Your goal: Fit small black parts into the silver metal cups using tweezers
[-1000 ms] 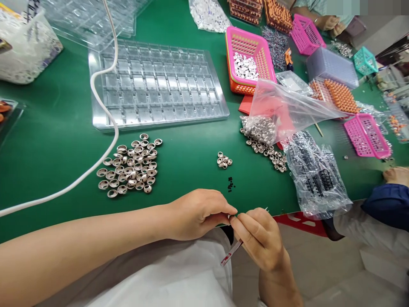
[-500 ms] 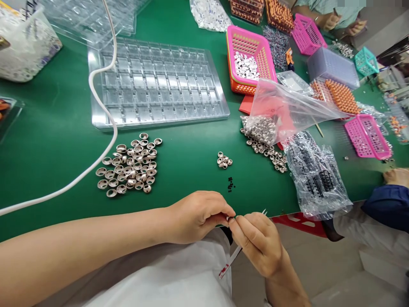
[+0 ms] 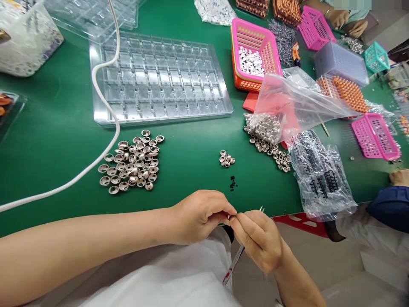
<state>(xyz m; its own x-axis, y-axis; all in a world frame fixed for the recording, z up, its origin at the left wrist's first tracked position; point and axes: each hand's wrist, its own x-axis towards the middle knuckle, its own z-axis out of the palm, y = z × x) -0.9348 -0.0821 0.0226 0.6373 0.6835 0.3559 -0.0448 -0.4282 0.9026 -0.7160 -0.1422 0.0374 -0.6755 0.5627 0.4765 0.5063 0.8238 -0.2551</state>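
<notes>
Just over the table's near edge, my left hand (image 3: 203, 216) pinches a small silvery metal ring (image 3: 230, 217) between thumb and fingertips, mostly hidden. My right hand (image 3: 258, 239) meets it there, its fingertips closed at the same ring. A pair of tweezers (image 3: 234, 265) is tucked in my right hand; the points stick out above the knuckles and the red-marked end hangs below. Beyond my hands lie several tiny black pieces (image 3: 233, 183) and a little cluster of metal rings (image 3: 227, 159). To the left spreads a larger pile of metal rings (image 3: 132, 164).
Clear compartment trays (image 3: 162, 79) and a white cable (image 3: 108, 108) lie at left. Pink baskets (image 3: 272, 47), an open bag of metal rings (image 3: 265, 127) and bagged black parts (image 3: 322, 179) stand at right. Another person's blue sleeve (image 3: 390, 209) shows at the right edge.
The view has shifted slightly, moving the table's things a little in the picture. My hands keep their pinch on the metal ring; the tweezers have tilted a little in my right hand.
</notes>
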